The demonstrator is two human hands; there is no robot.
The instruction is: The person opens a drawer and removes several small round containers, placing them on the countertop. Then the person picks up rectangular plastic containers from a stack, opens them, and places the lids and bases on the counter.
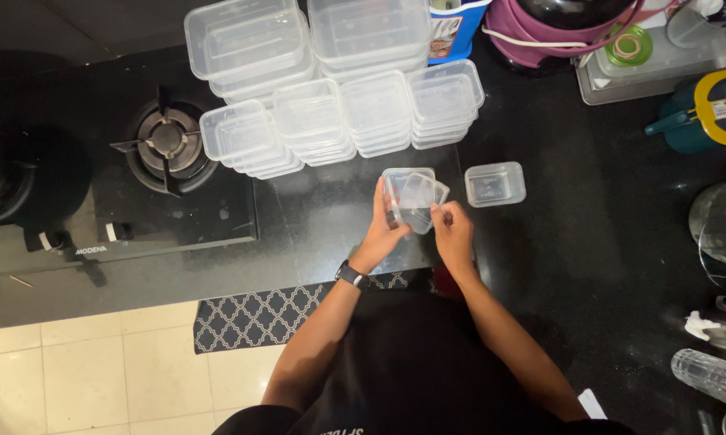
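Observation:
My left hand [384, 227] and my right hand [453, 232] together hold a small clear plastic container with its lid [415, 197] over the black counter. The left hand grips its left side, the right hand pinches its lower right corner. A second small clear container [495, 184] sits on the counter just to the right, apart from my hands. Behind them stand stacks of small clear containers [343, 121] in a row, with stacks of larger clear containers [306, 40] further back.
A gas hob burner [168, 143] lies to the left, with a dark pot [0, 173] at the far left. At the back right are a pink appliance [564, 28], a metal tray [661, 68] and a teal jug [701, 113]. Glassware [721, 234] stands at the right edge.

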